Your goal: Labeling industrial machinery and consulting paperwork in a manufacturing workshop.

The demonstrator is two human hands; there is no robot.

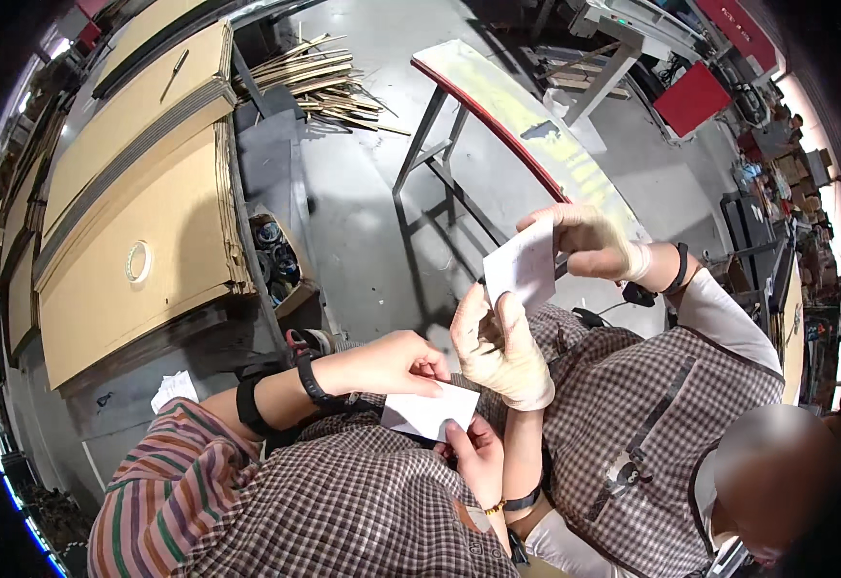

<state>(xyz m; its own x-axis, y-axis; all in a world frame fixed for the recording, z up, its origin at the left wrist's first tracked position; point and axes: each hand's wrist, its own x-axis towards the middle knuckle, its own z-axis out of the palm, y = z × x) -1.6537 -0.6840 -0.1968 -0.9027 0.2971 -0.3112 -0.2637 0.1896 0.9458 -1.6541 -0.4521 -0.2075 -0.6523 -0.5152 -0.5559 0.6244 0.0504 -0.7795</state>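
My left hand (396, 364), with a dark band on its wrist, pinches the upper edge of a small white card (430, 409). At the card's lower right corner, my right hand (478, 458) grips it between thumb and fingers. The card is tilted and held just in front of my checked apron (343, 501); whether it is a single sheet or folded I cannot tell. Close by on the right, a co-worker's two gloved hands (507, 361) hold up another white card (522, 268).
Stacked brown cardboard sheets (136, 226) fill a table at left, with a tape roll (138, 262) and a pen (174, 75) on top. A box of coiled items (281, 260) stands beside it. Ahead are wooden strips (315, 82) and a long red-edged board (498, 106) on trestles.
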